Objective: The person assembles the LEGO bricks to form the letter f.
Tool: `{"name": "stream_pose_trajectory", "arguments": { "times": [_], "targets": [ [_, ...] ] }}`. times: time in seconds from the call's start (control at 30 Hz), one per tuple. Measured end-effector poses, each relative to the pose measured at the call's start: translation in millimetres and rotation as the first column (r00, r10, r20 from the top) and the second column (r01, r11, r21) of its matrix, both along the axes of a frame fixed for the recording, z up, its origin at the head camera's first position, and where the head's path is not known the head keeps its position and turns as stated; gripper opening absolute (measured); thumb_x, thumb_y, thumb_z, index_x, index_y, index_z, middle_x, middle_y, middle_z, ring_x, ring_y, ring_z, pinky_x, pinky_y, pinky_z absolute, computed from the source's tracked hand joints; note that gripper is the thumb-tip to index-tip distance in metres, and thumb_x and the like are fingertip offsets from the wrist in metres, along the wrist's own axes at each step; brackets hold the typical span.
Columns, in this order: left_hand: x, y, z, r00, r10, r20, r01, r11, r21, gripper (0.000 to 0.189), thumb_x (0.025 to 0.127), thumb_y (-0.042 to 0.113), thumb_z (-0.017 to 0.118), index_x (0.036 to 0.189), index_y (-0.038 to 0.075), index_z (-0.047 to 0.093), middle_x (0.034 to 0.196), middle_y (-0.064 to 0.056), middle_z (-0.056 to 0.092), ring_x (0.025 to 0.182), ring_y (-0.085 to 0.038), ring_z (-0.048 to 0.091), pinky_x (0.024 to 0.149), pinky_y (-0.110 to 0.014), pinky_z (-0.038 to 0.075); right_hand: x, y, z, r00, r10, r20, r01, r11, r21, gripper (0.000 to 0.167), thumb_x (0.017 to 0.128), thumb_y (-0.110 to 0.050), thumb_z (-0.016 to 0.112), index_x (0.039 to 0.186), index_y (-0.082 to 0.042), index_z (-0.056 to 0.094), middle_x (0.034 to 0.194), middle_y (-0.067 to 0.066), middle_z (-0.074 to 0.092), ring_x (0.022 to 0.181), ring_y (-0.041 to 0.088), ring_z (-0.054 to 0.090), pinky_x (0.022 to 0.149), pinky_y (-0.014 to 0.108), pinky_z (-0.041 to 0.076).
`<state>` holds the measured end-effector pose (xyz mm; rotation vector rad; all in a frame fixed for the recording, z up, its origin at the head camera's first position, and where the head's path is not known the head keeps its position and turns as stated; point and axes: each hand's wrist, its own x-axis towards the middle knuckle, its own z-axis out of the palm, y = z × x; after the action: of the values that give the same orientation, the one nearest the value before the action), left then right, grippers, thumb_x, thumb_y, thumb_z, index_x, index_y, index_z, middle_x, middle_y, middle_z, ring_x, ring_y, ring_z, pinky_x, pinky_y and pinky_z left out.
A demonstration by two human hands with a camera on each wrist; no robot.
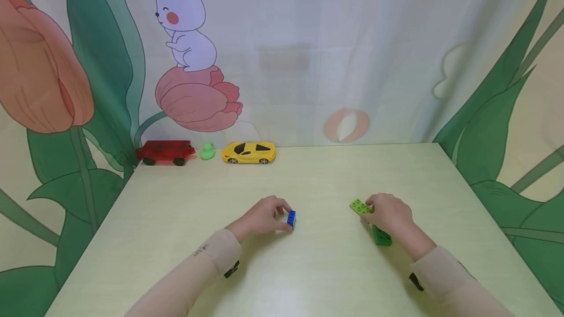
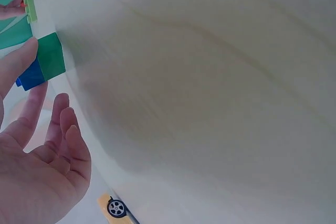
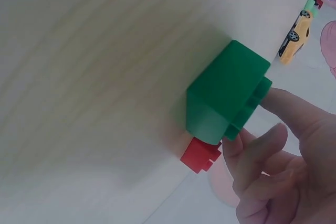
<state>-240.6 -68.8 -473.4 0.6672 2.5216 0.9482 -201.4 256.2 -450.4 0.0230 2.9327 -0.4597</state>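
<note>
My left hand (image 1: 266, 216) pinches a blue brick (image 1: 291, 219) between thumb and finger. The left wrist view shows this blue brick (image 2: 31, 74) joined to a green brick (image 2: 51, 56), just above or on the table. My right hand (image 1: 389, 214) bends over a light green brick (image 1: 359, 206) and a dark green brick (image 1: 381, 236). A bit of red (image 2: 22, 4) shows between its thumb and finger in the left wrist view. In the right wrist view a red brick (image 3: 201, 155) sits beyond the green brick (image 3: 229, 85), which hides part of the pinch.
Along the table's back edge stand a red toy vehicle (image 1: 165, 152), a small green duck (image 1: 207, 151) and a yellow toy car (image 1: 248, 152). A printed curtain (image 1: 299, 92) hangs right behind the table (image 1: 317, 278).
</note>
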Motion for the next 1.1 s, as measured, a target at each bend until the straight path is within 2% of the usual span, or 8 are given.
{"name": "stream_pose_trajectory", "arguments": {
  "times": [0.37, 0.7, 1.1],
  "targets": [
    [0.7, -0.5, -0.1, 1.0, 0.005, 0.017, -0.005, 1.0, 0.001, 0.036, 0.079, 0.026, 0.081, 0.109, 0.015, 0.064, 0.094, -0.002, 0.06, 0.083, -0.018, 0.053, 0.076, -0.033, 0.045, -0.8, -2.3, -1.5, 0.999, 0.052, -0.016, -0.052, 0.999, -0.008, 0.041, 0.076, -0.026, 0.083, 0.112, -0.009, 0.07, 0.093, 0.006, 0.063, 0.074, 0.02, 0.055, 0.054, 0.033, 0.043],
    [2.4, -0.6, 2.7, 0.999, 0.023, 0.044, -0.023, 1.0, 0.007, 0.034, 0.079, 0.027, 0.081, 0.103, 0.015, 0.061, 0.09, -0.003, 0.06, 0.079, -0.017, 0.053, 0.072, -0.031, 0.045, -2.8, -2.5, -1.1, 0.998, 0.061, 0.004, -0.061, 0.998, -0.005, 0.041, 0.076, -0.02, 0.083, 0.113, -0.009, 0.068, 0.095, 0.006, 0.065, 0.077, 0.02, 0.058, 0.057, 0.034, 0.045],
    [2.0, -0.8, 2.8, 0.998, 0.02, 0.057, -0.02, 1.0, 0.002, 0.034, 0.079, 0.028, 0.081, 0.104, 0.016, 0.06, 0.088, -0.001, 0.059, 0.078, -0.017, 0.053, 0.072, -0.03, 0.046, -3.2, -1.5, -2.0, 0.998, 0.034, 0.047, -0.034, 0.999, 0.015, 0.045, 0.076, -0.024, 0.083, 0.114, -0.006, 0.068, 0.097, 0.005, 0.065, 0.079, 0.021, 0.057, 0.06, 0.035, 0.045]
  ]
}}
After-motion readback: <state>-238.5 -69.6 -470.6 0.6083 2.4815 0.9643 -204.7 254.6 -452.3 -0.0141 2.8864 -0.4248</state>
